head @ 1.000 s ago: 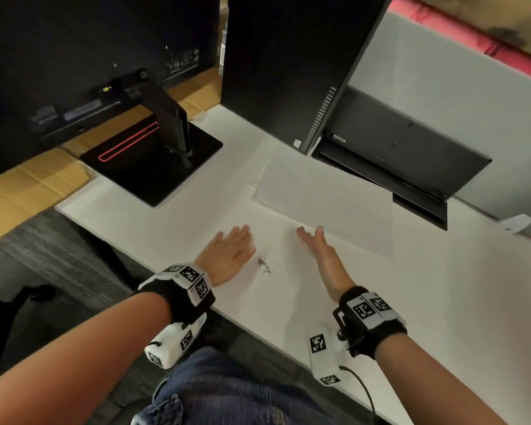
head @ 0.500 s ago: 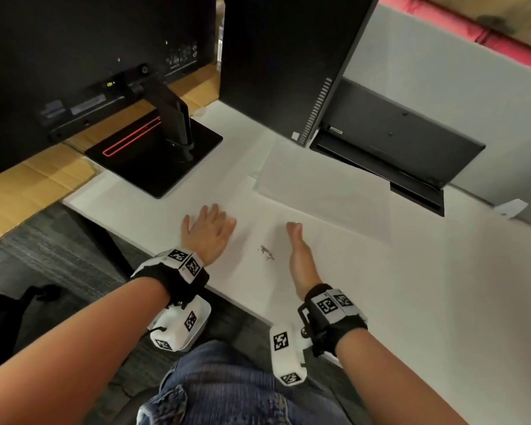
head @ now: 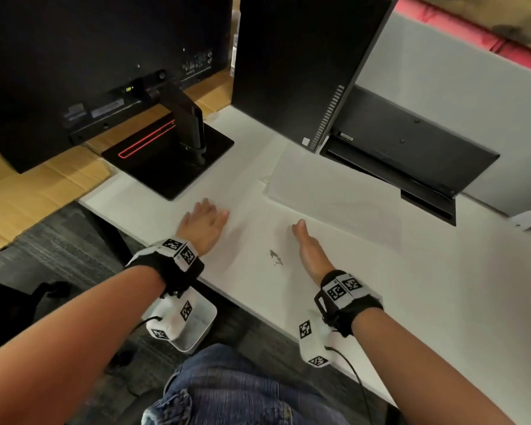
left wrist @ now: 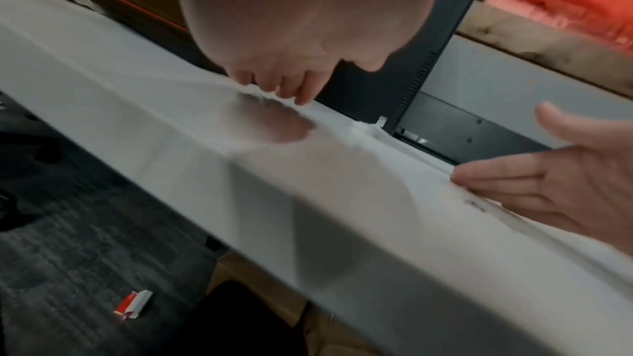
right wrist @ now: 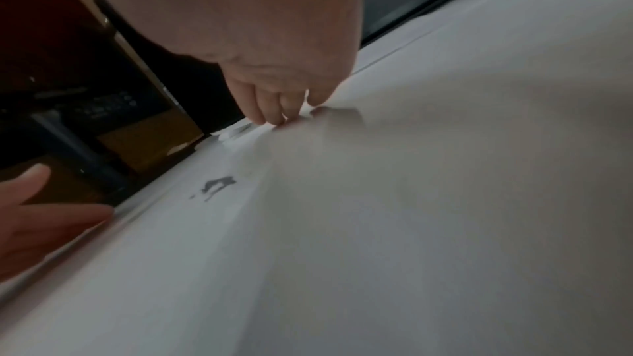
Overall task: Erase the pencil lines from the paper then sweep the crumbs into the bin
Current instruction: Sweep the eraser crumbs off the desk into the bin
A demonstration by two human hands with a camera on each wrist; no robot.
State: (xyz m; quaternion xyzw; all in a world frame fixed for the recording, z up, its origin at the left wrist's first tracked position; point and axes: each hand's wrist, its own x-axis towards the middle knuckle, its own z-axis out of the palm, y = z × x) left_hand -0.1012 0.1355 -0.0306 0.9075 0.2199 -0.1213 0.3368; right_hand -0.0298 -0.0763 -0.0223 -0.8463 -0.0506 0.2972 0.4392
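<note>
Left hand (head: 204, 223) lies palm-down on the white surface (head: 411, 302) near its front edge, fingers straight and together, holding nothing. Right hand (head: 308, 250) stands on its little-finger edge, palm facing left, fingers extended — also holding nothing.

Between the two hands, closer to the right one: a small dark cluster of crumbs (head: 275, 257) on the surface; from the right wrist view they show as a grey smudge (right wrist: 217, 186) just left of the hand's edge.

Paper (head: 334, 200) lies flat farther back, its near edge just beyond the right fingertips (head: 301, 223), its far end by the black monitor base (head: 411, 154).

Bin (head: 201, 325) — white, open-topped — sits on the floor below the front edge, partly behind the left wrist camera. A second monitor stand (head: 169, 161) is at the back left.
</note>
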